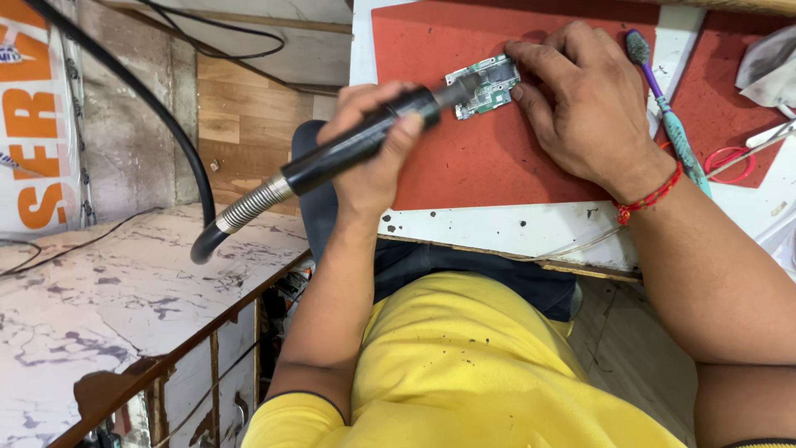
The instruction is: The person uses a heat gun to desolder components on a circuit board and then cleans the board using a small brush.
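Head view. The left hand [373,141] is closed around a black hot-air tool handle [365,141], whose nozzle tip sits over a small green circuit board [487,85]. The board lies on a red mat [464,166], near its upper middle. The right hand [584,104] presses fingertips onto the board's right edge, gripping nothing. A teal toothbrush [676,133] lies at the mat's right edge; red-handled scissors [730,162] lie further right.
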